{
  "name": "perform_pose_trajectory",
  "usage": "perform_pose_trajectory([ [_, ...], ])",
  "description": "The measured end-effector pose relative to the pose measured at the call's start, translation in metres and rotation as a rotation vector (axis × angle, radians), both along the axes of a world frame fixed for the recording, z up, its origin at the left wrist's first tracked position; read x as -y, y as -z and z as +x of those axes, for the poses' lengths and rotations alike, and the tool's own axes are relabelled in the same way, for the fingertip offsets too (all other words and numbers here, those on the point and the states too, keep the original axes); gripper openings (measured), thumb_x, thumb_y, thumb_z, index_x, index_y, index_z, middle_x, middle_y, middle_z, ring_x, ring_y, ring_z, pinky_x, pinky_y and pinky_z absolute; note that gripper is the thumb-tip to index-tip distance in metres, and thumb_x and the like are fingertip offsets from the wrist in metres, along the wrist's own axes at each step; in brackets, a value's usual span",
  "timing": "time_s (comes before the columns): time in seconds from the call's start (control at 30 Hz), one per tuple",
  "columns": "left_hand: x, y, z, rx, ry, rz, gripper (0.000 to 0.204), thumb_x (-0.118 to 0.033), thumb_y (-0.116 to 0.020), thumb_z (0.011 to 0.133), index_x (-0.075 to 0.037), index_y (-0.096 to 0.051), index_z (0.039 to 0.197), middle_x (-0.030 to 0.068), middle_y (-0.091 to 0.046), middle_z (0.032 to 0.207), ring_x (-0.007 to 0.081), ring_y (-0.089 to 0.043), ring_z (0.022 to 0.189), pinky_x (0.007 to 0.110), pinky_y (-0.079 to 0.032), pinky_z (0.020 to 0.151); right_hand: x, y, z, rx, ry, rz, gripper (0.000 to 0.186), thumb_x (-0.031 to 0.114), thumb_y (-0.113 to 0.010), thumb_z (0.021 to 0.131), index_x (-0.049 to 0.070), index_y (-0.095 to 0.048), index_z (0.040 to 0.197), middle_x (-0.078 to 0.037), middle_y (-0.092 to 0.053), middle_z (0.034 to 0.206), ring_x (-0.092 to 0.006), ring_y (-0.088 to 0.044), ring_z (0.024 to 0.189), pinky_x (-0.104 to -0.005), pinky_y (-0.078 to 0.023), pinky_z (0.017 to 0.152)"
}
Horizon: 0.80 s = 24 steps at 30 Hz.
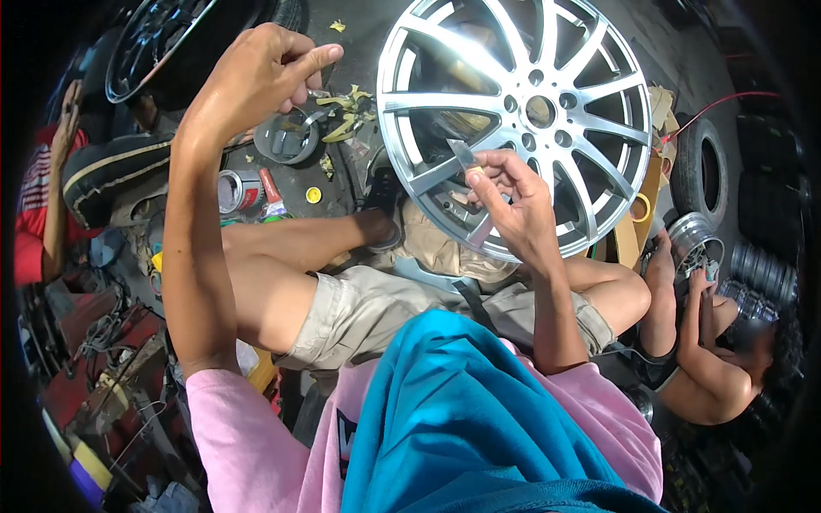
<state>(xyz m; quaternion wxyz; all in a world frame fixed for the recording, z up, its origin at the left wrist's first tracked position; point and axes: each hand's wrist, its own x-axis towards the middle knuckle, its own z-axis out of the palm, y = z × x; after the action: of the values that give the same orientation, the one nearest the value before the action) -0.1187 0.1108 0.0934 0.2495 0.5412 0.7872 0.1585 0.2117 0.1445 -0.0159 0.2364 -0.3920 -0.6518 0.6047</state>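
Note:
A silver multi-spoke alloy wheel [603, 137] stands in front of me, filling the upper middle. My right hand [513, 197] is closed round a small metal blade [462, 156] with a tan lower end, held over the wheel's lower-left spokes. My left hand [274, 68] is raised at the upper left, away from the wheel, its fingers curled and thumb extended; whether something is between them I cannot make out. Below it lie a round grey container [285, 150] with small items and some yellow scraps [351, 115].
A paint can [239, 190] and yellow roll [313, 195] lie left of my leg. Another worker's arm [60, 171] is at the far left. At right sit a cardboard box [633, 222], a tire [701, 171], stacked rims [757, 274] and a co-worker [718, 376]. Cluttered tools [103, 359] lie lower left.

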Motion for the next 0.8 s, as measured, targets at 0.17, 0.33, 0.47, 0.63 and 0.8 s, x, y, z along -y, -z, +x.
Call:
perform_pose_trajectory([
  [0.17, 0.001, 0.042, 0.015, -0.086, 0.229, 0.289, 0.035, -0.013, -0.078, 0.091, -0.004, -0.074, 0.125, 0.0119, -0.072, 0.097, 0.0221, -0.064, 0.076, 0.036, -0.054, 0.075, 0.002, 0.002, -0.011, 0.074, -0.039, 0.161, 0.023, 0.014, -0.074, 0.099, 0.000, -0.072, 0.117, -0.010, -0.074, 0.097, -0.0149, -0.068, 0.084, -0.0307, -0.054, 0.078],
  [0.33, -0.007, 0.085, 0.046, -0.238, 0.366, 0.295, 0.035, -0.019, -0.085, 0.082, -0.003, -0.077, 0.112, 0.0164, -0.073, 0.096, 0.0361, -0.070, 0.085, 0.045, -0.055, 0.080, 0.003, 0.004, -0.010, 0.082, -0.073, 0.175, 0.023, 0.015, -0.074, 0.098, 0.001, -0.072, 0.115, -0.013, -0.073, 0.099, -0.0202, -0.069, 0.086, -0.0334, -0.054, 0.079],
  [0.47, -0.026, 0.088, 0.043, -0.256, 0.392, 0.322, 0.031, -0.024, -0.087, 0.079, -0.002, -0.080, 0.100, 0.0179, -0.073, 0.087, 0.0396, -0.071, 0.083, 0.048, -0.056, 0.078, 0.004, 0.006, -0.003, 0.084, -0.065, 0.166, 0.023, 0.015, -0.075, 0.097, 0.001, -0.073, 0.116, -0.014, -0.074, 0.101, -0.0204, -0.069, 0.086, -0.0338, -0.055, 0.079],
  [0.63, -0.053, 0.071, 0.051, -0.244, 0.476, 0.162, 0.033, -0.033, -0.086, 0.081, -0.001, -0.078, 0.081, 0.0212, -0.072, 0.076, 0.0420, -0.072, 0.076, 0.050, -0.056, 0.072, 0.005, 0.005, 0.003, 0.082, -0.051, 0.157, 0.024, 0.014, -0.075, 0.096, 0.000, -0.073, 0.116, -0.015, -0.074, 0.101, -0.0204, -0.069, 0.084, -0.0336, -0.054, 0.077],
  [0.8, -0.075, 0.080, 0.073, -0.289, 0.387, 0.310, 0.035, -0.037, -0.077, 0.093, -0.003, -0.079, 0.087, 0.0196, -0.073, 0.079, 0.0434, -0.072, 0.079, 0.050, -0.056, 0.076, 0.004, 0.000, 0.016, 0.102, -0.020, 0.142, 0.021, 0.013, -0.075, 0.096, -0.001, -0.072, 0.112, -0.013, -0.074, 0.098, -0.0181, -0.069, 0.083, -0.0331, -0.053, 0.075],
])
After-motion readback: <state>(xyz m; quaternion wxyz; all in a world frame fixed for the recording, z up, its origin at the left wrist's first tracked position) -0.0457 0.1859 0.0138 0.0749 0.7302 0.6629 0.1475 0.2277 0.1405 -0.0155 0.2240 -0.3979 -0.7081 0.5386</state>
